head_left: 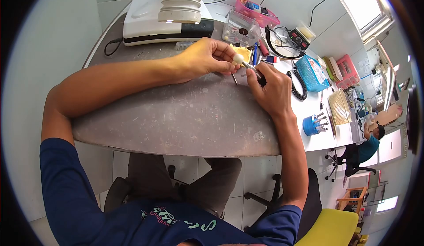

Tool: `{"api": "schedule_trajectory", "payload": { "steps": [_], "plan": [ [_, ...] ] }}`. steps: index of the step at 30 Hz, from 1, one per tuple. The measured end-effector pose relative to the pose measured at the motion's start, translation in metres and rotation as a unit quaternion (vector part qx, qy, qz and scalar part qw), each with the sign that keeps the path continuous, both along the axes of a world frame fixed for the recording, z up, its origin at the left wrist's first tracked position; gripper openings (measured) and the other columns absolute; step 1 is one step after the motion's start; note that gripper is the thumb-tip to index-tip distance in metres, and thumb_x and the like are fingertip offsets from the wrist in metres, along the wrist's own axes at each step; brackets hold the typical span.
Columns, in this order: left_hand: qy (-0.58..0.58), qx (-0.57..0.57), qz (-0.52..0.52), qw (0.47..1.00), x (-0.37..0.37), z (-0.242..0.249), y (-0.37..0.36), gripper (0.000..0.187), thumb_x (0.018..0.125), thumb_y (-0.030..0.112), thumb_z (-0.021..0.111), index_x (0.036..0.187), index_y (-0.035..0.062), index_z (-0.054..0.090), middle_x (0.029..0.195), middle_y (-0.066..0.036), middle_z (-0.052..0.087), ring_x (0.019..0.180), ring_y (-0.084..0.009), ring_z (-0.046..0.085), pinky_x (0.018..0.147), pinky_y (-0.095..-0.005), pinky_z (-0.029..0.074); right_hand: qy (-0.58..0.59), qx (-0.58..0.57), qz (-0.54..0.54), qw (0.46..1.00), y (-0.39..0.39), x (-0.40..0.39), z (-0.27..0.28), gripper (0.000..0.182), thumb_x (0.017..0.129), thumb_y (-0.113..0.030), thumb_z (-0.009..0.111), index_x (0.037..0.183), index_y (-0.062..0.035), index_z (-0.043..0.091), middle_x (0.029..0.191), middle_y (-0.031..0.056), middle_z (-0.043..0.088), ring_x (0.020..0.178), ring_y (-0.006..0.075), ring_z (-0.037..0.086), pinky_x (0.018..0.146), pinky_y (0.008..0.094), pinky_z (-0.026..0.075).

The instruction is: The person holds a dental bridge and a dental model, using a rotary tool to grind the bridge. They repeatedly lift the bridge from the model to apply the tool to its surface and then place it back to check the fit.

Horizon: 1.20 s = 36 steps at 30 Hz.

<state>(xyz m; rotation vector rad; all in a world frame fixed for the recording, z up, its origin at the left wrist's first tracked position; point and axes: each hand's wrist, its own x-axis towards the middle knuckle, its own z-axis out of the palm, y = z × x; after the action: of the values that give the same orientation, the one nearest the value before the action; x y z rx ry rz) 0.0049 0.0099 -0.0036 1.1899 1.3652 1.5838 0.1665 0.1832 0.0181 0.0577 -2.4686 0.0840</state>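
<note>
Between the fingertips of my left hand (204, 60) is a small whitish piece (238, 59), held above the far part of the grey worktop (176, 113). My right hand (271, 87) is wrapped round a silver handpiece (250, 67), whose front end points at the whitish piece. Whether the tip touches the piece is too small to tell. A thin metal bit (234, 78) shows just below my left fingertips. Behind the two hands lies a crumpled yellow cloth or paper (242, 51).
A white suction unit (154, 16) and ribbed hose (181, 3) stand at the back. Farther right are a clear box (242, 25), pink tray (260, 15), blue basket (311, 76), coiled black cord (299, 85) and blue bur holder (312, 125). A person (369, 149) sits at the far right.
</note>
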Motion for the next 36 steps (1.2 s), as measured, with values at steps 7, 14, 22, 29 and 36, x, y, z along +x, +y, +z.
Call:
{"api": "schedule_trajectory", "payload": {
  "steps": [7, 14, 22, 29, 36],
  "plan": [
    [0.007, -0.002, 0.006, 1.0, -0.0013, 0.0007, 0.0007, 0.028, 0.09, 0.007, 0.072, 0.116, -0.002, 0.066, 0.107, -0.008, 0.072, 0.099, -0.012, 0.068, 0.092, -0.0269, 0.054, -0.005, 0.002, -0.003, 1.0, -0.0021, -0.0014, 0.0016, 0.03, 0.09, -0.033, 0.068, 0.081, -0.0037, 0.065, 0.068, 0.0112, 0.063, 0.056, 0.0298, 0.063, 0.053, 0.0409, 0.048],
    [0.007, 0.002, 0.0, 1.0, -0.0011, 0.0003, -0.0007, 0.03, 0.09, 0.009, 0.073, 0.118, -0.0022, 0.066, 0.109, -0.009, 0.072, 0.101, -0.0127, 0.068, 0.092, -0.027, 0.054, -0.029, -0.014, -0.02, 0.999, 0.0016, 0.0012, 0.0024, 0.029, 0.089, -0.032, 0.069, 0.083, -0.0041, 0.066, 0.069, 0.012, 0.064, 0.056, 0.0309, 0.063, 0.054, 0.0413, 0.048],
    [0.003, 0.002, -0.008, 1.0, -0.0016, 0.0009, -0.0015, 0.03, 0.091, 0.01, 0.073, 0.117, -0.0026, 0.067, 0.108, -0.009, 0.072, 0.101, -0.0127, 0.068, 0.092, -0.0271, 0.054, -0.031, -0.006, -0.015, 0.999, 0.003, 0.0038, 0.0003, 0.03, 0.09, -0.032, 0.069, 0.082, -0.0036, 0.065, 0.068, 0.0113, 0.064, 0.056, 0.0297, 0.063, 0.053, 0.0404, 0.048],
    [-0.001, -0.014, -0.014, 1.0, 0.0002, 0.0008, -0.0008, 0.034, 0.092, 0.01, 0.072, 0.121, -0.0034, 0.064, 0.109, -0.009, 0.072, 0.1, -0.0132, 0.068, 0.093, -0.0274, 0.054, -0.004, -0.015, -0.003, 1.0, -0.002, 0.0021, 0.001, 0.031, 0.09, -0.032, 0.068, 0.079, -0.0036, 0.063, 0.068, 0.0109, 0.064, 0.056, 0.0294, 0.063, 0.052, 0.0406, 0.048],
    [-0.021, 0.004, -0.021, 1.0, 0.001, 0.0039, -0.0023, 0.037, 0.092, 0.007, 0.071, 0.126, -0.0028, 0.061, 0.112, -0.011, 0.071, 0.101, -0.0144, 0.069, 0.095, -0.0287, 0.055, -0.018, -0.01, -0.011, 1.0, -0.0021, -0.0002, 0.0025, 0.03, 0.09, -0.032, 0.069, 0.081, -0.0042, 0.065, 0.07, 0.0113, 0.065, 0.056, 0.0296, 0.064, 0.053, 0.0408, 0.048]
  ]
}}
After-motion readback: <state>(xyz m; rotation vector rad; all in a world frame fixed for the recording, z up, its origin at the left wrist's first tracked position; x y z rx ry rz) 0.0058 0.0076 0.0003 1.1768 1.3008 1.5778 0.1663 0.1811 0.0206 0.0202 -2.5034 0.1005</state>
